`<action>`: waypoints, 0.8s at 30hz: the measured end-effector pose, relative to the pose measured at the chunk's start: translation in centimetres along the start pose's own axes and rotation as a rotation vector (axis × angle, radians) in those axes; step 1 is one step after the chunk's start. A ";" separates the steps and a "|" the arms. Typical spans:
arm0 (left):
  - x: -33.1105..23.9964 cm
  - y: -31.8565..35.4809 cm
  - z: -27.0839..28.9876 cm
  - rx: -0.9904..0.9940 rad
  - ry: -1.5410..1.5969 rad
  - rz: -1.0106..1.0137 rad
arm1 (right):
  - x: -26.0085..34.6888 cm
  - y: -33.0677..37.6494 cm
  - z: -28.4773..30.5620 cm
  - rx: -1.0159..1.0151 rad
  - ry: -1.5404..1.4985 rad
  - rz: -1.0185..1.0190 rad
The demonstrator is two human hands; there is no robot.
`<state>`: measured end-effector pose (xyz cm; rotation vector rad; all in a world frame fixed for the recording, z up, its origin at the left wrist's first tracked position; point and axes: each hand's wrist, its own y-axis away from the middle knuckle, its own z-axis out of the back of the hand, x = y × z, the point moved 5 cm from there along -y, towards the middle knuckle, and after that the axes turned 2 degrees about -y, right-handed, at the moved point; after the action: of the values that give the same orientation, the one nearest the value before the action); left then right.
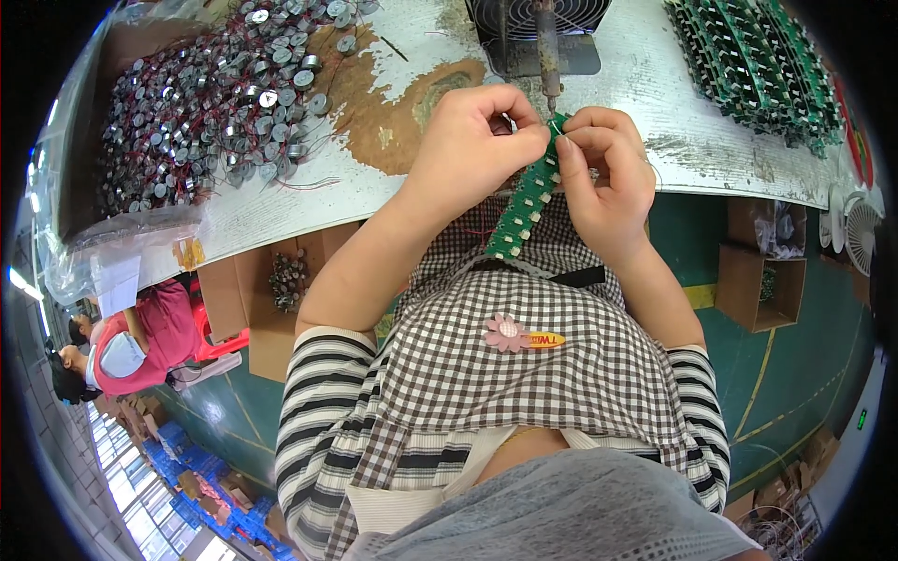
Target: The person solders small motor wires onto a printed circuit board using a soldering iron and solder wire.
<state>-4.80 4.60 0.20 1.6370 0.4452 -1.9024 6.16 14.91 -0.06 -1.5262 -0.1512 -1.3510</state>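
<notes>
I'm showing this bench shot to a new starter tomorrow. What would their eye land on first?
First the two hands at centre: the left hand and right hand pinch a long green circuit board strip just under a soldering iron. Next, the big heap of small round metal parts with thin wires at upper left. Last, the stack of green boards at upper right on the worn white table.

Black-white striped sleeves (323,393), brown-white checked apron (524,374), pink flower badge (510,333) on chest, forearms bare.
</notes>
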 end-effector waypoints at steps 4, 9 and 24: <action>0.3 -0.3 0.0 0.013 0.048 0.020 | 0.5 -0.3 -0.1 0.008 0.066 0.082; -0.2 -0.6 0.1 0.020 0.053 -0.004 | 0.6 -0.9 0.0 -0.006 0.066 0.132; -3.1 1.3 2.8 -0.191 -0.516 -0.304 | -0.2 0.5 0.2 0.003 -0.020 -0.029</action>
<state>-5.95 2.56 3.90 0.9446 0.6567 -2.3236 6.58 14.99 -0.50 -1.5412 -0.1886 -1.3583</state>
